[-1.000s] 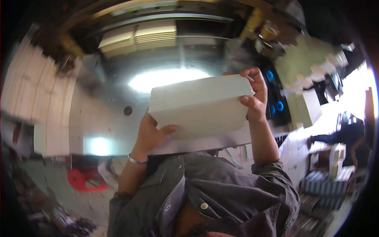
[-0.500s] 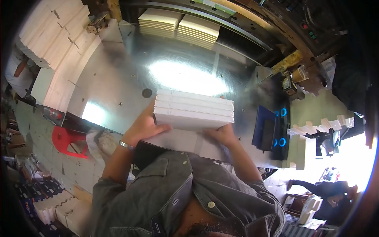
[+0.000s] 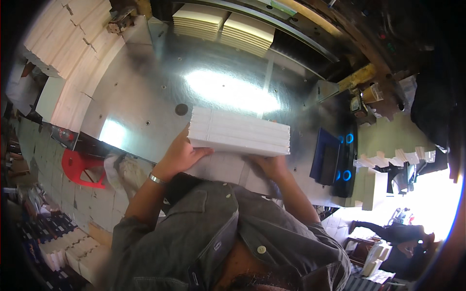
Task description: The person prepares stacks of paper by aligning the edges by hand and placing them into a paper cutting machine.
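Note:
A short stack of white book blocks is held up over the near part of the metal table, its layered edges facing up. My left hand grips the stack's left end, with the thumb along the near side. My right hand clasps the right end the same way, thumb on the near side. The fingers of both hands are mostly hidden behind and under the stack. Below it is the shiny metal table of a large cutting machine.
Two piles of white blocks sit at the table's back. Tall paper stacks line the left side. On the right are a dark blue panel and blue-lit buttons. A red stool stands left; another person is at lower right.
The stack has tilted in my hands, so its near face shows less and its layered edges show more. Both hands still hold its ends.

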{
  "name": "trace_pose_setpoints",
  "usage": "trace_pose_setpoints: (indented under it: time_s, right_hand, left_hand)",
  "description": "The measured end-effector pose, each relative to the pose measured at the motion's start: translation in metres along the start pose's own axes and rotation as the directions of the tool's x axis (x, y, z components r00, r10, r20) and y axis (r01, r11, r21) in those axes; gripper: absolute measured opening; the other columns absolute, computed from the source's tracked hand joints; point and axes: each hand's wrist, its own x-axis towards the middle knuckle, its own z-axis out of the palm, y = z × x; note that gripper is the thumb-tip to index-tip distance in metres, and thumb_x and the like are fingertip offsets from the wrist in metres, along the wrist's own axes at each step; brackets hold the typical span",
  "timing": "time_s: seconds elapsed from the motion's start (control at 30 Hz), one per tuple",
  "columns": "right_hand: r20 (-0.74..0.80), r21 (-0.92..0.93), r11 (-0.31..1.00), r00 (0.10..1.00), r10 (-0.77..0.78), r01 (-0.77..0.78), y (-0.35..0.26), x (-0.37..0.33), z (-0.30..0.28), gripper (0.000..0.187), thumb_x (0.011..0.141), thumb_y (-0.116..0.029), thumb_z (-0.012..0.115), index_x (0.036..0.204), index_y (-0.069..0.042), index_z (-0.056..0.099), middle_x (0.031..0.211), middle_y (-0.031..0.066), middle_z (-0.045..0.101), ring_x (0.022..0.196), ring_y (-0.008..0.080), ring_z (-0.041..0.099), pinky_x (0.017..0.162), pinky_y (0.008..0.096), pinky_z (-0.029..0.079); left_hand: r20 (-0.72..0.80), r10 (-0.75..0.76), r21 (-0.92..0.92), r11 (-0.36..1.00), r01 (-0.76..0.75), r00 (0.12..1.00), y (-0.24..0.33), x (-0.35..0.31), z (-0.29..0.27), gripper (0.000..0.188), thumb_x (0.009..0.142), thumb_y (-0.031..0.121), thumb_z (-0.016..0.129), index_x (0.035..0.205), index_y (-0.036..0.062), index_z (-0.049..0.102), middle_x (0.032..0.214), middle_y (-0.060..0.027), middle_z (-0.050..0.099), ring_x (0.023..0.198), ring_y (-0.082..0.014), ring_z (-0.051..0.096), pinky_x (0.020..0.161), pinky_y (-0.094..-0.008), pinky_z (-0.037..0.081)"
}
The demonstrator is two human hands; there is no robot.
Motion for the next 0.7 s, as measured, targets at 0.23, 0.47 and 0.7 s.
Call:
trace_pose_setpoints:
  time_s: [0.23, 0.47, 0.7]
  right_hand:
    - [-0.073, 0.301, 0.931, 0.969, 0.236, -0.204, -0.032, -0.008, 0.005, 0.040, 0.089, -0.007, 0.077, 0.126, 0.002, 0.065, 0.139, 0.0195, 0.060, 0.130, 0.0326, 0.056, 0.110, 0.0439, 0.044]
    - [-0.228, 0.580, 0.801, 0.914, 0.334, -0.148, -0.035, -0.022, 0.033, 0.030, 0.094, -0.005, 0.072, 0.120, 0.008, 0.063, 0.119, 0.0138, 0.068, 0.107, 0.0211, 0.065, 0.097, 0.0371, 0.050]
    - [-0.208, 0.532, 0.822, 0.910, 0.358, -0.202, -0.026, -0.025, 0.027, 0.034, 0.093, -0.005, 0.074, 0.121, 0.008, 0.063, 0.118, 0.0160, 0.070, 0.111, 0.0228, 0.063, 0.097, 0.0376, 0.049]
  left_hand:
    - [-0.047, -0.034, -0.122, 0.992, 0.028, 0.998, 0.009, -0.004, 0.001, 0.062, 0.087, 0.014, 0.082, 0.140, -0.0011, 0.055, 0.144, -0.0206, 0.056, 0.132, -0.0346, 0.055, 0.110, -0.0405, 0.043]
    - [-0.116, -0.140, -0.473, 0.878, 0.069, 0.983, -0.002, -0.021, 0.025, 0.062, 0.092, 0.005, 0.073, 0.146, -0.0075, 0.045, 0.147, -0.0210, 0.053, 0.136, -0.0275, 0.051, 0.113, -0.0395, 0.039]
    - [-0.241, -0.070, -0.326, 0.945, -0.013, 0.968, -0.001, 0.003, 0.006, 0.076, 0.079, 0.012, 0.089, 0.142, -0.0041, 0.049, 0.138, -0.0168, 0.060, 0.130, -0.0239, 0.056, 0.110, -0.0378, 0.043]
